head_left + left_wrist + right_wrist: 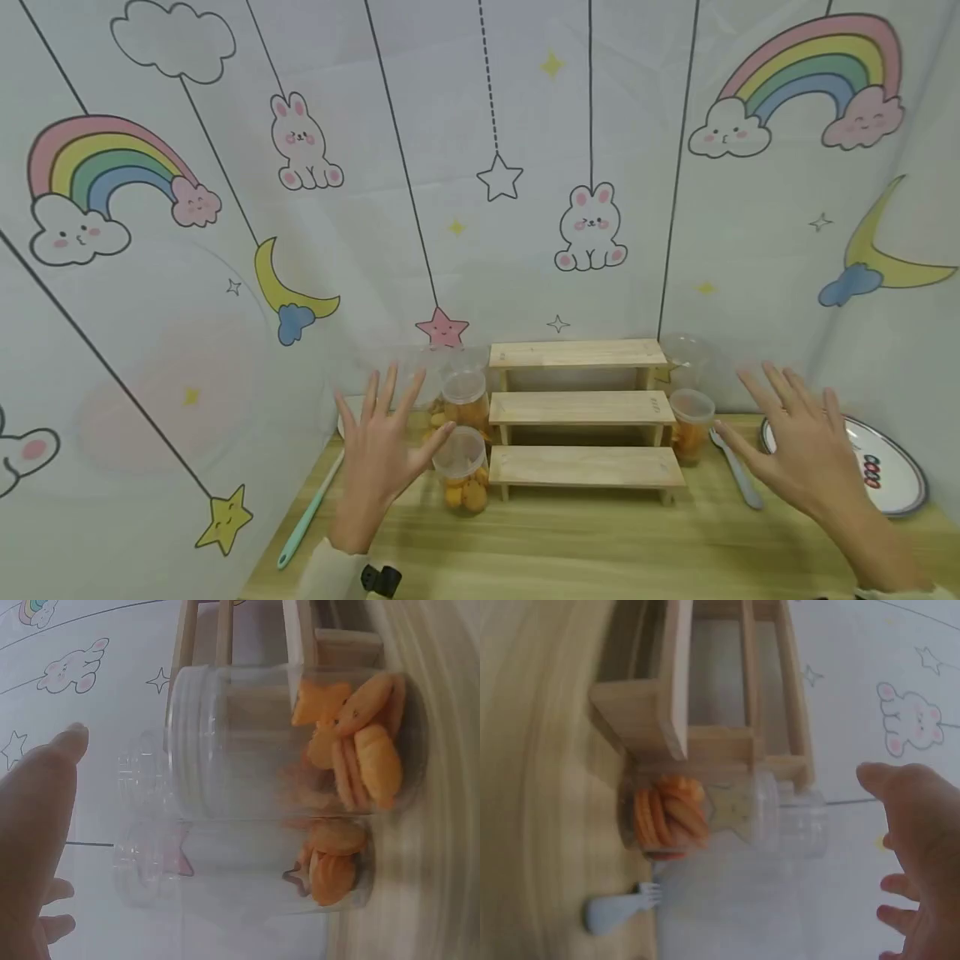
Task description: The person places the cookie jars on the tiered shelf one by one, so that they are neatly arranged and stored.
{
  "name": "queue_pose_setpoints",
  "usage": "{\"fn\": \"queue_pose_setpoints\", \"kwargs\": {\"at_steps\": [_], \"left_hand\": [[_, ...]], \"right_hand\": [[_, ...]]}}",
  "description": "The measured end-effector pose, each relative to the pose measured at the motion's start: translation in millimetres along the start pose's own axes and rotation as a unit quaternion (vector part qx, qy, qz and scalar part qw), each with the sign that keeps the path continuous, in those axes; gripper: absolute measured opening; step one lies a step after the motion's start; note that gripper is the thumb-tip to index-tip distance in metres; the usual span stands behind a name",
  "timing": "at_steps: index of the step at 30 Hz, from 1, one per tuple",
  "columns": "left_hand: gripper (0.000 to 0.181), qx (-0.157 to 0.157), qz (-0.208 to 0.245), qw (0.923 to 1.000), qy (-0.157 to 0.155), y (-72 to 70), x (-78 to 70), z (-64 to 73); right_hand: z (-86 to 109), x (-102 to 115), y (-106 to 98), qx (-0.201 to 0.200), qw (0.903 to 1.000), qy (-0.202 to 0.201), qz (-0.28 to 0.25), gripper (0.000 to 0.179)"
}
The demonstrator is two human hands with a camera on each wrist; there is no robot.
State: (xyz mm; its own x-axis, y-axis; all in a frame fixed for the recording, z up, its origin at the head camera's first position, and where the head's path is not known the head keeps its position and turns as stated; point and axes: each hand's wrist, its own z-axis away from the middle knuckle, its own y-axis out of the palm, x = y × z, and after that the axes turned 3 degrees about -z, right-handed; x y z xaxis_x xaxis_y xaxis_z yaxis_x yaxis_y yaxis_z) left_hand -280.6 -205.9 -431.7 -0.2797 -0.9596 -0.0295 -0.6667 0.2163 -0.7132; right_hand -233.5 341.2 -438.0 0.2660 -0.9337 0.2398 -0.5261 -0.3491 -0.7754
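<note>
My left hand (378, 458) is raised with spread, straight fingers and holds nothing. Its thumb overlaps the edge of a clear lidded jar (459, 475) of biscuits in the head view; the left wrist view shows the thumb apart from the jar (247, 742). Similar jars with biscuits stand behind that one. On the other side, my right hand (806, 458) also hangs in the air, fingers spread and nothing in it. Nearest to it are a grey fork (738, 471), a white oval plate (896, 492) with a dark rim, and a biscuit jar (690, 429).
A three-tier wooden stand (585, 465) occupies the middle back of the wooden table (555, 550). Left of my left hand lies a utensil with a mint-green handle (307, 517). A printed cloth backdrop (510, 267) with rainbows and rabbits rises behind and at the sides.
</note>
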Motion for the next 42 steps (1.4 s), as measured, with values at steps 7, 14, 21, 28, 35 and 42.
{"fn": "queue_pose_setpoints", "kwargs": {"at_steps": [7, 14, 21, 28, 35, 42], "left_hand": [[0.084, -0.07, 0.111, 0.9911, -0.019, 27.3, -12.5, 29.3], [0.083, 0.011, 0.241, 0.9672, -0.078, 56.9, -31.2, 48.3], [0.097, 0.092, 0.281, 0.9493, -0.107, 68.5, -35.1, 61.5], [0.096, 0.11, 0.313, 0.9317, -0.148, 71.7, -30.9, 68.6], [0.094, 0.111, 0.307, 0.9332, -0.15, 68.8, -32.1, 73.5], [0.094, 0.095, 0.265, 0.9504, -0.132, 53.7, -31.2, 67.3]], "right_hand": [[18.8, 24, 50, -0.013, 0.9869, 0.048, -0.153, 0.035], [21.7, 32, 89, 0.013, 0.9643, 0.119, -0.236, 0.014], [29.3, 28, 103, 0.026, 0.9438, 0.162, -0.287, 0.021], [35.8, 20, 105, 0.067, 0.9131, 0.206, -0.346, 0.038], [42.4, 17, 105, 0.092, 0.9052, 0.217, -0.354, 0.043], [45.2, 20, 108, 0.092, 0.8934, 0.228, -0.376, 0.045]]}}
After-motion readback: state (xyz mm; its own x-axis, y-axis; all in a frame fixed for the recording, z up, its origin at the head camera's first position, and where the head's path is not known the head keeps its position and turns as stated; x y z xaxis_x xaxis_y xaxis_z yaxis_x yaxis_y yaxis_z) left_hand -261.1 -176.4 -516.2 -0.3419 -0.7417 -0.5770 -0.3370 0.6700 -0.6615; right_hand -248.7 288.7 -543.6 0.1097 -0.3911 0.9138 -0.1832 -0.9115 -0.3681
